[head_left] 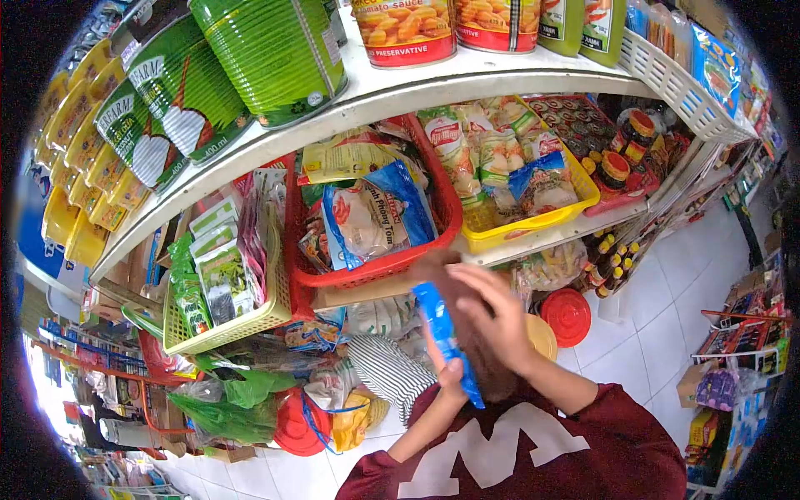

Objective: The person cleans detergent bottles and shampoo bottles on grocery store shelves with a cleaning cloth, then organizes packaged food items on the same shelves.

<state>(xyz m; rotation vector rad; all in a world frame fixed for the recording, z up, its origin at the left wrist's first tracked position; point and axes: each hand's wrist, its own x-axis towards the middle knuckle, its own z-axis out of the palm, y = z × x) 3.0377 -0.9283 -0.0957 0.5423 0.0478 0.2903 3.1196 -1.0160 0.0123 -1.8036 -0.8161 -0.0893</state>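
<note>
Left hand [451,377] grips a blue packet [447,337] near the front edge of a red basket [371,268]. Right hand [502,317] half-curled, hold unclear.

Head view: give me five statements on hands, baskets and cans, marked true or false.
1. The left hand holds a blue packet. True.
2. The red basket sits right of the bright yellow basket in view. False: it sits left.
3. The packet marked Aji lies in the bright yellow basket. True.
4. The cans marked 400 ml are red. False: they are green.
5. The right hand is inside the red basket. False: it is outside.
</note>
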